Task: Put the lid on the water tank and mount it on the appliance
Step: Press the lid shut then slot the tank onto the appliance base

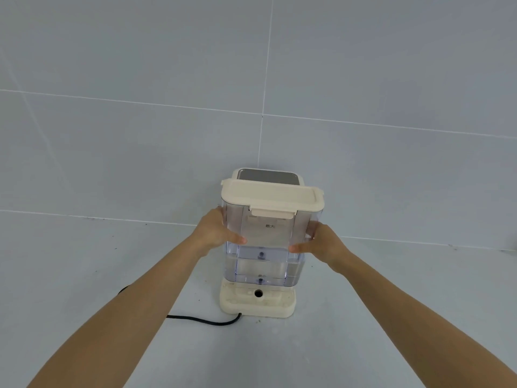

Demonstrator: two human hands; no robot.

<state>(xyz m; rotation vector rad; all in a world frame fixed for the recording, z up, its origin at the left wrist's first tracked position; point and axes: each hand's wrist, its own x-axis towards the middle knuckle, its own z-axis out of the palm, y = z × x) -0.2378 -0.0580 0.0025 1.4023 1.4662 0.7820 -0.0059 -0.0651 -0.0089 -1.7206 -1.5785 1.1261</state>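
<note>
Grey tiled wall (140,65) is rising behind a pale grey table (84,261) marked with small dark specks. The cream appliance (258,303) is standing against the wall, its black cord (204,320) trailing off to the left. I am holding the clear tank (263,242) upright above the appliance's base plate, where a round port (258,293) is showing just in front of the tank. The cream lid (272,196) is sitting on the tank. My left hand (215,233) is gripping the tank's left wall, thumb across the front. My right hand (321,245) is gripping the right wall likewise. Whether the tank's bottom is touching the base, I cannot tell.
</note>
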